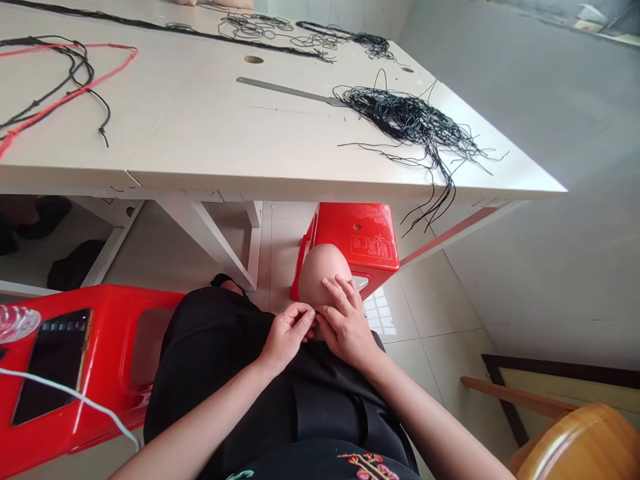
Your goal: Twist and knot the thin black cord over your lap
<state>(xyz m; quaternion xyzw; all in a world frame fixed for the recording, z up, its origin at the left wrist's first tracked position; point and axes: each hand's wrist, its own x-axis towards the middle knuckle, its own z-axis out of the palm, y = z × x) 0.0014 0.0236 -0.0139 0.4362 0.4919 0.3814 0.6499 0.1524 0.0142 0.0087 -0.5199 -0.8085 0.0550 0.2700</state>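
My left hand (289,335) is closed in a pinch above my lap, thumb against forefinger. Touching its fingertips is my right hand (347,328), whose thumb and forefinger also come together there. The other fingers of the right hand stretch over my bare knee (325,270). Whatever lies between the fingertips is too small or hidden to make out. On the table beyond lies a tangled bundle of thin black cords (410,120), some ends hanging over the front edge. A steel ruler (283,88) runs partly under that bundle.
A red plastic stool (357,233) stands under the white table (200,133). Another red stool (113,327) at left bears a phone (53,367) and a pale cable (75,395). Red cord (65,100) and more black cords (260,27) lie on the table. A wooden chair (585,447) is at lower right.
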